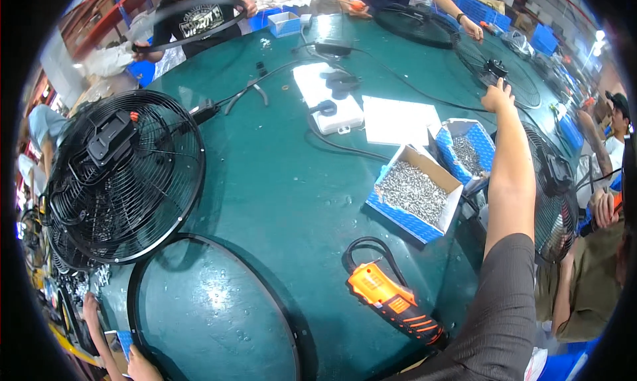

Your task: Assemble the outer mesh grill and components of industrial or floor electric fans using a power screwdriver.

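Observation:
My right arm, in a dark sleeve, stretches across the table's right side. My right hand (497, 98) is closed at the near edge of a wire fan guard (521, 89), its fingertips close to the black motor (495, 68) at the guard's middle. Low on the left, my left hand (142, 366) is partly cut off by the picture's edge. It grips the rim of a large black ring (255, 275), whose shadow falls beside it on the table. An orange-and-black power tool (391, 300) with a black strap lies between my arms.
Two blue boxes of small metal screws (413, 190) (467, 154) stand near my right arm. Assembled fans (126, 175) (556, 182) flank the green table. A white power strip (335, 112), paper (398, 121), pliers (248, 94) and cables lie farther back. Co-workers stand around the table.

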Available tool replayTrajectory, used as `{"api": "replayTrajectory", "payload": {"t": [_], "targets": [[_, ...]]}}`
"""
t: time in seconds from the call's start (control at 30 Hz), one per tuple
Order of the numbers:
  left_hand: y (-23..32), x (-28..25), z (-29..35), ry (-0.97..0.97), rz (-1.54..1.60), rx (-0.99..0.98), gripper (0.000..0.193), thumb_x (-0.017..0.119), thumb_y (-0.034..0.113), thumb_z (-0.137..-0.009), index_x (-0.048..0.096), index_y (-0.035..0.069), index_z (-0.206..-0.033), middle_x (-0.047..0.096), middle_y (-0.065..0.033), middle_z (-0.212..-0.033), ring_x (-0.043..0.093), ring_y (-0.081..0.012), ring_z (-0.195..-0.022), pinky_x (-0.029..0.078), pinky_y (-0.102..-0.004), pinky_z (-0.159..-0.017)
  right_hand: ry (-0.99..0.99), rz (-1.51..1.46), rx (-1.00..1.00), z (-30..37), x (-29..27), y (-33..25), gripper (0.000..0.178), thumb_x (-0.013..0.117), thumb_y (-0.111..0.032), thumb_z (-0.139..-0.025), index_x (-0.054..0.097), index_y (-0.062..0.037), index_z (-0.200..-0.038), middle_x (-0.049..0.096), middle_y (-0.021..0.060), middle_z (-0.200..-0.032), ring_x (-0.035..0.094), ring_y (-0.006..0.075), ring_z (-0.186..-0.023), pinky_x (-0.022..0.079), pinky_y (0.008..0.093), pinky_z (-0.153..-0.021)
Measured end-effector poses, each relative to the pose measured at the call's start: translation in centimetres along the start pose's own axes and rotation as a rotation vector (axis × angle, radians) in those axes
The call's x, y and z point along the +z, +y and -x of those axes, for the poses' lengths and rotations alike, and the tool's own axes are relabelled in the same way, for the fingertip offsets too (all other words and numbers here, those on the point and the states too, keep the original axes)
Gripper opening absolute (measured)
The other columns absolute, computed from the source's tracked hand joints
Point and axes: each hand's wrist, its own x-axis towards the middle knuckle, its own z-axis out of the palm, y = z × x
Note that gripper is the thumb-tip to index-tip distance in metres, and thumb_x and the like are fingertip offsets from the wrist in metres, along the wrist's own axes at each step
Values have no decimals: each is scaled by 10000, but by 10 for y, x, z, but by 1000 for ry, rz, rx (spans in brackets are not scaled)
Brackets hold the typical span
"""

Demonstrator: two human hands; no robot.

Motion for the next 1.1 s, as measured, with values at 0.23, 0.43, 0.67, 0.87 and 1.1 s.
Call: {"api": "replayTrajectory", "payload": {"t": [0.23, 0.43, 0.67, 0.87, 1.1], "targets": [[73, -203, -27, -370, -17, -90, 264, 493, 154, -887, 579, 53, -1114, 670, -191, -871, 658, -376, -743, 518, -512, -616, -203, -11, -31, -24, 26, -19, 621, 485, -265, -813, 418, -109, -1410, 180, 148, -1569, 110, 463, -1430, 141, 596, -1136], [57, -177, -18, -331, -77, 2, 259, 499, 127, -879, 564, 23, -1107, 664, -171, -853, 650, -344, -694, 512, -462, -559, 36, -6, -162, 1, 10, -31, 475, 559, -199, -828, 522, -42, -1275, 478, 181, -1376, 465, 342, -1267, 273, 546, -1084], [60, -178, -17, -241, 48, -5, 315, 517, 150, -882, 584, 3, -1152, 657, -175, -958, 646, -351, -699, 509, -454, -563, 278, -86, -639, 26, -22, -92, 348, 606, -367, -879, 701, -32, -877, 671, 166, -987, 649, 339, -955, 516, 437, -807], [55, -188, -7, -104, 308, -65, 385, 537, 178, -902, 570, -23, -1228, 599, -254, -1144, 622, -406, -913, 520, -474, -763, 553, -313, -537, 83, -97, -141, 458, 520, -460, -921, 688, -43, -828, 673, 155, -901, 669, 340, -841, 526, 456, -732], [49, -194, 23, -32, 877, -138, 343, 537, 217, -927, 615, -68, -1101, 633, -261, -993, 592, -388, -892, 468, -432, -829, 999, -271, -291, 113, -191, -142, 691, 448, -726, -830, 708, -109, -997, 700, 125, -785, 695, 289, -669, 546, 403, -578]]}}
